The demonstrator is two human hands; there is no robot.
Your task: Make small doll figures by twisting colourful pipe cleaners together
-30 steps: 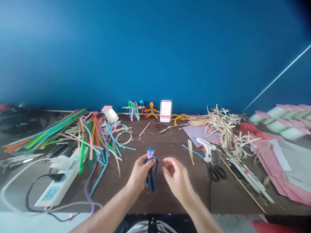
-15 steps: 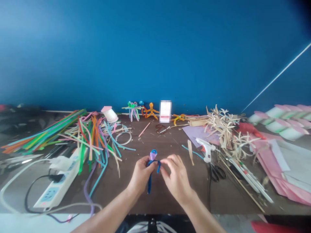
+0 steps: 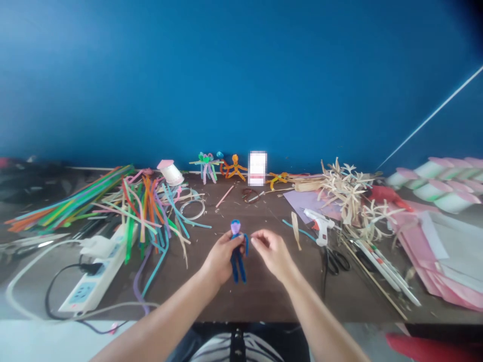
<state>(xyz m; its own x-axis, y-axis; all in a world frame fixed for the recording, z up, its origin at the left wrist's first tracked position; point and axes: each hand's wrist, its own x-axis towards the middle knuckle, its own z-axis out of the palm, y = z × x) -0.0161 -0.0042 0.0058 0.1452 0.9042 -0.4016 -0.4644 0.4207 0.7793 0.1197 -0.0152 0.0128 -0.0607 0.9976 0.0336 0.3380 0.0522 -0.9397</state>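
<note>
Head view: fuzzy blue pipe-cleaner figure (image 3: 240, 264), lilac-faced, long axis 12-to-6 o'clock, pinched in left hand (image 3: 221, 254); right hand (image 3: 273, 251) just beside, at figure's 3 o'clock, fingertips narrow, contents unclear.

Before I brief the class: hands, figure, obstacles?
Left grip holding blue figure. Right grip close beside it. Glue gun off right, not in the way.

Head camera looks forward — down over both hands (image 3: 272, 250).
</note>
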